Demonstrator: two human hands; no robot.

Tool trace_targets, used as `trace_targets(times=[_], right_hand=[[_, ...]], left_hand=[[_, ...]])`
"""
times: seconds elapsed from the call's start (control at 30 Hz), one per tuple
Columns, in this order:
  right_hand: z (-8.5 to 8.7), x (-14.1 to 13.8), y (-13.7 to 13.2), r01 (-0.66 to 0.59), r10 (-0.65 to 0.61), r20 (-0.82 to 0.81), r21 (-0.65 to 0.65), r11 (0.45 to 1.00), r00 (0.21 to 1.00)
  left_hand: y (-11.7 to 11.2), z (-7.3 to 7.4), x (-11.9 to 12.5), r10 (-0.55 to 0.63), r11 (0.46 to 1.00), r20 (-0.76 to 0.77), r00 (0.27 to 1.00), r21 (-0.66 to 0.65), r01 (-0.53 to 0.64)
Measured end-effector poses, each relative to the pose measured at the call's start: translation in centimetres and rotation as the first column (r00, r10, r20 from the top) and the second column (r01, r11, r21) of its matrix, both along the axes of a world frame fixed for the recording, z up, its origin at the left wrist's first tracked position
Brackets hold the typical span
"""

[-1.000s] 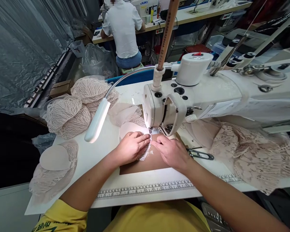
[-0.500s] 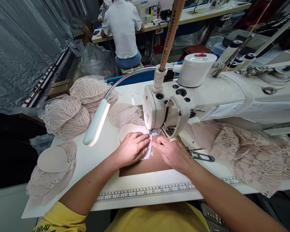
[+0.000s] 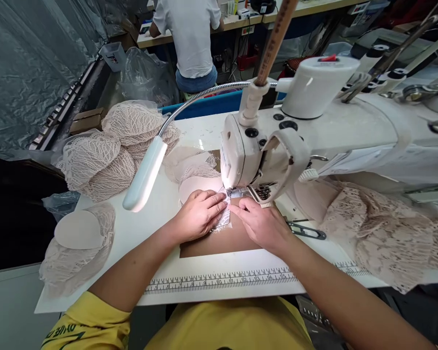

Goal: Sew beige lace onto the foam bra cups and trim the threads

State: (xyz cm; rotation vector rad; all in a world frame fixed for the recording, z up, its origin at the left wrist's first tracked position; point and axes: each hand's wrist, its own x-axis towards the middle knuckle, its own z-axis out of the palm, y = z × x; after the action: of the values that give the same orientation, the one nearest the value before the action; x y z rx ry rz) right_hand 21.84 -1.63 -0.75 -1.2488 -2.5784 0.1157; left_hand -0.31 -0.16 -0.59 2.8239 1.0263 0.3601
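Note:
Under the head of a white sewing machine (image 3: 241, 150), a pale lace piece (image 3: 224, 218) lies beside the presser foot. A smooth beige bra cup (image 3: 197, 186) joins more lace behind it. My left hand (image 3: 202, 215) lies flat on the lace piece, its fingers together and pointing at the needle area. Close by on the right, my right hand (image 3: 264, 226) has its fingers curled, with thumb and forefinger at the lace's edge. Their exact hold is partly hidden. Beneath both hands is a brown sheet (image 3: 219, 246).
Lace cups are piled (image 3: 98, 158) at the left, with another lace cup (image 3: 78, 231) nearer. More lace (image 3: 390, 233) lies at the right, by thread snips (image 3: 306, 230). A lamp (image 3: 146, 172) overhangs the table. A printed ruler (image 3: 219, 282) runs along the front edge. A person (image 3: 191, 39) sits ahead.
The view has shifted slightly, so the machine looks larger and farther right. Both hands keep nearly the same place on the lace piece, which appears to have shifted slightly under the foot.

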Motion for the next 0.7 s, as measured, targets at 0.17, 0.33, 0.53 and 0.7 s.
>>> trace_targets(times=[0.17, 0.33, 0.53, 0.7], right_hand=[[-0.05, 0.51, 0.19, -0.121, 0.120, -0.028, -0.037, 0.992, 0.992], [-0.13, 0.62, 0.26, -0.181, 0.180, -0.044, -0.032, 0.983, 0.983], [-0.34, 0.68, 0.08, -0.235, 0.232, -0.104, -0.022, 0.972, 0.967], [-0.48, 0.65, 0.06, -0.261, 0.256, -0.124, -0.022, 0.965, 0.959]], left_hand=[[-0.26, 0.06, -0.52, -0.016, 1.000, 0.059, 0.998, -0.021, 0.017], [-0.31, 0.07, -0.78, -0.047, 0.998, 0.060, 0.997, -0.041, 0.049], [-0.41, 0.10, -0.73, -0.100, 0.994, 0.067, 0.993, -0.036, 0.103], [-0.54, 0.06, -0.71, -0.127, 0.992, 0.062, 0.990, -0.017, 0.128]])
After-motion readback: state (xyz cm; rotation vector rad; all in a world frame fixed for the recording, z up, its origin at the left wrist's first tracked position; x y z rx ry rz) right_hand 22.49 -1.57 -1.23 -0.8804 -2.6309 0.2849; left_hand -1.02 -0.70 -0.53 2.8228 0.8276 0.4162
